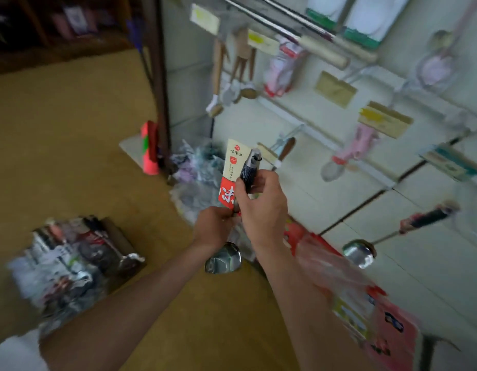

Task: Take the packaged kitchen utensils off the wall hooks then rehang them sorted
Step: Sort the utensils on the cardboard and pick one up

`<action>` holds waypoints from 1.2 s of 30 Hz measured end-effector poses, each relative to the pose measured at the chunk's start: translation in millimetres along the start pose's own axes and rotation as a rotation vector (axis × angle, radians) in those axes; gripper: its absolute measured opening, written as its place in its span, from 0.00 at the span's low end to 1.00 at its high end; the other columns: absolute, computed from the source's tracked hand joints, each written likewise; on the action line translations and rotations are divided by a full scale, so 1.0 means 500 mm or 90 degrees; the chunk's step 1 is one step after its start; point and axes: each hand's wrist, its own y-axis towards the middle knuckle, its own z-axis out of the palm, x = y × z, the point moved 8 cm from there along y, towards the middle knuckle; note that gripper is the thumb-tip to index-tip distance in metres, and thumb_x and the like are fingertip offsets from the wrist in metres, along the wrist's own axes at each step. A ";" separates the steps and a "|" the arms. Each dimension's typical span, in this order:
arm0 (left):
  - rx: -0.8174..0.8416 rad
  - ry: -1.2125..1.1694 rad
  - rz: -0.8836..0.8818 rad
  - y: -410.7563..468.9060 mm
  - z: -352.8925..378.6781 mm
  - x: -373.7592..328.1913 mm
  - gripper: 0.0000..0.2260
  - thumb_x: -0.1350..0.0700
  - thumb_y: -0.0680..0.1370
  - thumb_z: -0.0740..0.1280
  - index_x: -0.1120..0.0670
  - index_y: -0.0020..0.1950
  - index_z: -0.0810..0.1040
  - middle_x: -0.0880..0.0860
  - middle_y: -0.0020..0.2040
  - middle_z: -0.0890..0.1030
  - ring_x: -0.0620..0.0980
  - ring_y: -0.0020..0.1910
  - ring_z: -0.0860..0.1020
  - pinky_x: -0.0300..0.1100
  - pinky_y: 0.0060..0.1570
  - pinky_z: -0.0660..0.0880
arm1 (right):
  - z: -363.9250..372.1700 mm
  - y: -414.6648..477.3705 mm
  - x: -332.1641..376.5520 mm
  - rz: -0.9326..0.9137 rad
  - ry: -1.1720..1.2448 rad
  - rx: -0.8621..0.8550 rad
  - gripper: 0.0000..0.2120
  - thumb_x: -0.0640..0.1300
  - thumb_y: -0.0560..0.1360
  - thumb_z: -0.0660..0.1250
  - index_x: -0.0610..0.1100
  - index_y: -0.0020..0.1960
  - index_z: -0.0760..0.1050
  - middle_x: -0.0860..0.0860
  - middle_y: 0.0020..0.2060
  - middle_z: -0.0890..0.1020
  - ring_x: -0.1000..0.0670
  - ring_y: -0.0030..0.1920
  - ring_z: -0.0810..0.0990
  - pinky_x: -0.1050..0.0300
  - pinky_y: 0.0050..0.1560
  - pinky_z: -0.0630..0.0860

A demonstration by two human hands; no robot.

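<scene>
Head view: my left hand point(214, 226) and right hand point(261, 202) hold one packaged ladle point(233, 167), fingers point(240, 191) curled round it; other utensils point(359, 254) hang on the wall point(325, 199), so much seems left.

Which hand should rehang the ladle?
Right, probably. The right hand grips the ladle near its top loop and is nearer the wall; the left hand holds it lower down.

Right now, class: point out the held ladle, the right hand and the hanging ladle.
held ladle point(224, 259): head view, its steel bowl.
right hand point(261, 202): head view, back of hand.
hanging ladle point(359, 253): head view, its bowl.
</scene>
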 end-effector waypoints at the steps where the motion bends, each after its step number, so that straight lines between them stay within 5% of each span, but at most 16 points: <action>1: -0.015 -0.003 -0.013 -0.003 -0.045 0.017 0.06 0.56 0.77 0.69 0.53 0.49 0.86 0.53 0.45 0.86 0.48 0.41 0.80 0.35 0.33 0.67 | 0.032 -0.006 0.038 -0.019 0.001 0.012 0.14 0.51 0.76 0.71 0.46 0.57 0.75 0.55 0.50 0.83 0.57 0.46 0.81 0.71 0.44 0.74; 4: -0.055 -0.015 -0.034 -0.015 -0.175 0.067 0.06 0.55 0.77 0.69 0.53 0.48 0.86 0.53 0.43 0.86 0.50 0.44 0.82 0.37 0.34 0.66 | 0.123 -0.030 0.145 -0.077 0.006 0.040 0.16 0.53 0.76 0.70 0.46 0.58 0.74 0.53 0.50 0.83 0.54 0.47 0.82 0.57 0.47 0.80; 12: -0.171 -0.053 -0.077 -0.064 -0.476 0.216 0.10 0.49 0.73 0.69 0.52 0.45 0.86 0.54 0.36 0.84 0.51 0.40 0.83 0.48 0.39 0.76 | 0.351 -0.110 0.380 -0.175 0.036 0.114 0.19 0.55 0.76 0.69 0.45 0.61 0.75 0.52 0.51 0.84 0.52 0.46 0.83 0.50 0.47 0.80; 18: -0.249 -0.109 -0.149 -0.073 -0.587 0.353 0.09 0.56 0.75 0.69 0.58 0.36 0.81 0.56 0.30 0.80 0.47 0.29 0.69 0.39 0.28 0.62 | 0.526 -0.154 0.460 -0.238 0.045 0.184 0.17 0.53 0.77 0.70 0.45 0.61 0.74 0.53 0.52 0.83 0.53 0.49 0.82 0.55 0.46 0.80; 21: -0.273 -0.153 -0.189 -0.056 -0.602 0.418 0.09 0.57 0.75 0.69 0.57 0.36 0.82 0.49 0.26 0.76 0.45 0.26 0.66 0.39 0.28 0.62 | 0.625 -0.148 0.455 -0.246 0.038 0.224 0.19 0.56 0.76 0.68 0.46 0.61 0.73 0.53 0.54 0.83 0.53 0.50 0.83 0.51 0.46 0.81; 28: -0.306 -0.185 -0.281 0.073 -0.586 0.613 0.06 0.56 0.79 0.69 0.54 0.50 0.86 0.47 0.38 0.83 0.41 0.35 0.78 0.31 0.34 0.69 | 0.938 -0.075 0.372 -0.229 -0.011 0.346 0.18 0.56 0.76 0.68 0.47 0.60 0.75 0.51 0.51 0.84 0.51 0.48 0.83 0.48 0.45 0.81; 30: -0.297 -0.186 -0.314 0.118 -0.551 0.685 0.06 0.57 0.78 0.69 0.55 0.49 0.86 0.42 0.33 0.79 0.34 0.30 0.73 0.27 0.29 0.66 | 1.038 -0.057 0.319 -0.221 -0.050 0.388 0.17 0.56 0.76 0.68 0.47 0.60 0.76 0.50 0.50 0.84 0.50 0.47 0.83 0.49 0.45 0.80; 36: -0.283 -0.234 -0.443 0.208 -0.423 0.916 0.07 0.61 0.78 0.67 0.55 0.44 0.85 0.43 0.31 0.78 0.38 0.29 0.72 0.27 0.27 0.65 | 1.319 -0.074 0.124 -0.215 -0.109 0.506 0.15 0.55 0.77 0.69 0.45 0.57 0.77 0.50 0.49 0.85 0.51 0.44 0.83 0.58 0.40 0.76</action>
